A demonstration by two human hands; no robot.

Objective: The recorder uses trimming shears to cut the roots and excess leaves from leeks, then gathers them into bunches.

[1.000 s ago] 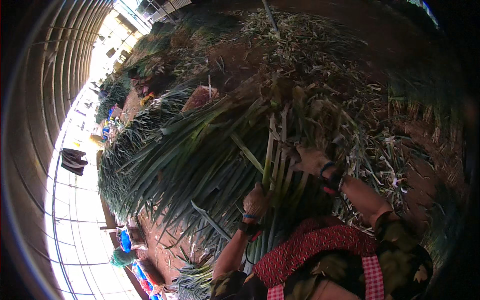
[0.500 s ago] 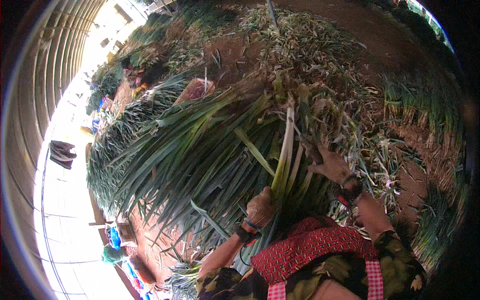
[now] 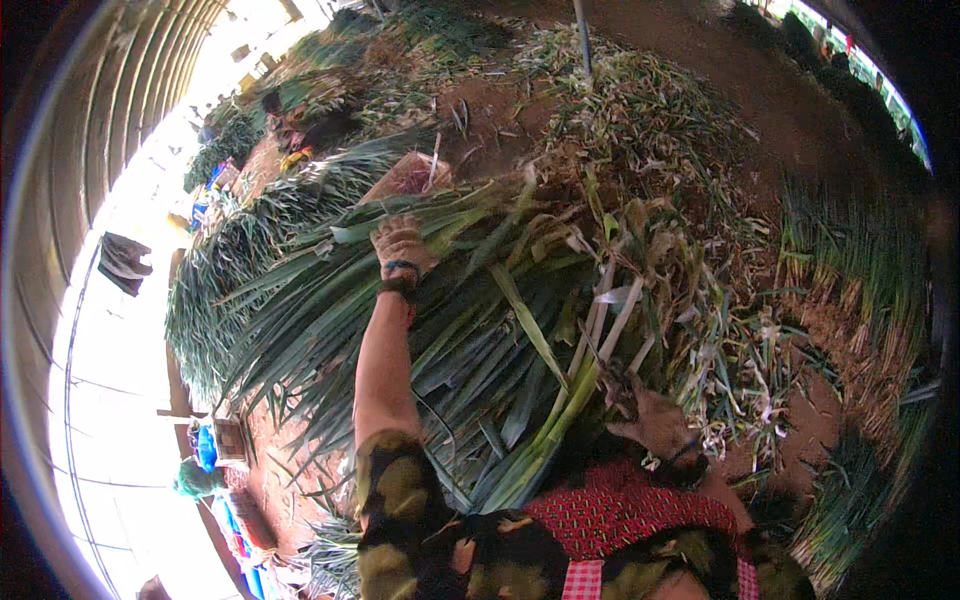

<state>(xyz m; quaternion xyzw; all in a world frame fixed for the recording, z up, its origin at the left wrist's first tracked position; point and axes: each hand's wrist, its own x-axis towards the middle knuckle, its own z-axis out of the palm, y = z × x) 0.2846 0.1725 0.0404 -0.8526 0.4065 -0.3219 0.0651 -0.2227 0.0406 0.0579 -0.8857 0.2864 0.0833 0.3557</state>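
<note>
Cloth [image 3: 125, 262], dark and creased, hangs against the bright side at the left of the frame. Below it, at lower left, a green bag [image 3: 198, 478] sits near a wooden box [image 3: 231, 440]. A big heap of leeks [image 3: 320, 300] spreads from left of centre into the middle, its long leaves fanning leftward. My left hand [image 3: 403, 245] reaches over the top of this heap, arm stretched up from the lower edge; my fingers look close together over the leaves, but I cannot tell whether they grip any. Just above that hand is a shallow tray [image 3: 405, 178]. Right of centre, a few pale-ended stalks [image 3: 570, 402] slant down toward the red patterned cloth [image 3: 635, 515] on my chest. My right hand [image 3: 655, 425] is just right of them, low in the frame; its fingertips are dark and unclear, so I cannot tell whether they pinch anything. Farther right lie strewn leaf scraps [image 3: 740, 370], and green bundles [image 3: 850, 240] line the right side.
</note>
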